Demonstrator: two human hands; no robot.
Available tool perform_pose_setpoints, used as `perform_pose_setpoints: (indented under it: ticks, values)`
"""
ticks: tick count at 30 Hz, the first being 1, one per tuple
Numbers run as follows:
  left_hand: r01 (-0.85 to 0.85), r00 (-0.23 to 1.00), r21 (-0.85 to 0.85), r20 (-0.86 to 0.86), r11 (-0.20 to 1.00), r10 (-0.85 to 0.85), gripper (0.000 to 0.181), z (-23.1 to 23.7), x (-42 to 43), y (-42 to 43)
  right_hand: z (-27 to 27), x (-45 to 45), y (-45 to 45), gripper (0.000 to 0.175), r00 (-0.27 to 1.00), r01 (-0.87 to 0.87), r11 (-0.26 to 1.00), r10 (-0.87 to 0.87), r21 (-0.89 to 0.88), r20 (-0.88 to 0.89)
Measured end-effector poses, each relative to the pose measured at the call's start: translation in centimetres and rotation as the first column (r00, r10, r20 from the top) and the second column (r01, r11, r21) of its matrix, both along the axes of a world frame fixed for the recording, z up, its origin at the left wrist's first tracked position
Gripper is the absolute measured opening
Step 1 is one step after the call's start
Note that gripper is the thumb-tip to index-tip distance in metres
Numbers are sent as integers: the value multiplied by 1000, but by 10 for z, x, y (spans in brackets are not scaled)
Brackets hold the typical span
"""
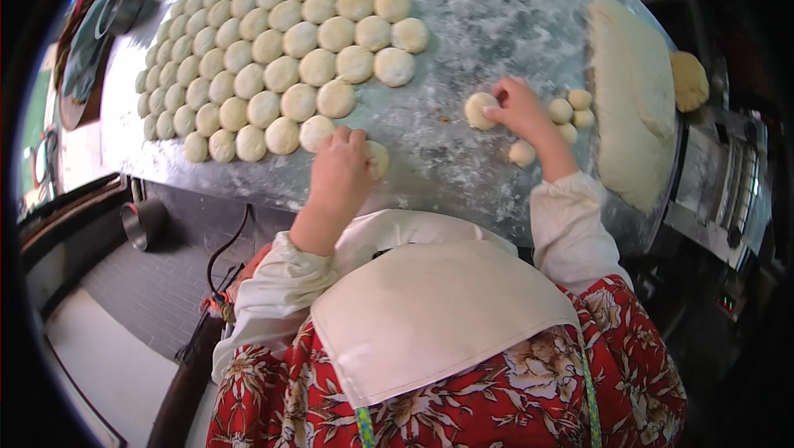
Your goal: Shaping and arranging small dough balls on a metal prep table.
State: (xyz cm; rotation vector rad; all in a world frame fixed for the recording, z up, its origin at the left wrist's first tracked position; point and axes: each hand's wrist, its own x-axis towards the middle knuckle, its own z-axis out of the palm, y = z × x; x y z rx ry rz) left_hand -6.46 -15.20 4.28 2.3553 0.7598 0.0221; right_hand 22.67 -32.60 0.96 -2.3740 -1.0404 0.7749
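My left hand [343, 169] grips a flattened dough round [378, 160] at the near edge of the block of rounds, beside another dough round [316, 132]. Farther right, my right hand [516, 107] has its thumb and fingers on a dough piece [479, 111] on the floured metal worktop [446, 163]. Many pale dough rounds [282, 73] lie in close rows on the left half of the worktop. Right of my right hand sit several small dough balls [561, 111], with one more dough ball [521, 153] nearer to me.
A long slab of dough [636, 101] lies along the worktop's right side, with a rounded dough lump [688, 81] beyond it. A metal machine [713, 181] stands at the right edge. At the far left is a metal container [124, 9]; a metal pot [144, 223] sits lower down.
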Motion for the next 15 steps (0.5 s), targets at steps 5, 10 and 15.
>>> perform_pose_setpoints:
  ticks: [5, 10, 15]
  values:
    - [-134, 976, -260, -203, 956, 82, 27, -2, -18, 4, 27, -24, 10, 32, 956, 114, 992, -96, 52, -276]
    - [-185, 982, -219, -21, 958, 185, 23, 11, -19, 4, 73, -80, 72, 26, 974, 2, 946, 71, 323, -215]
    - [105, 948, 290, 260, 951, -184, 35, 2, -37, 11, 28, -113, 74, 28, 859, -505, 712, 360, 488, 364]
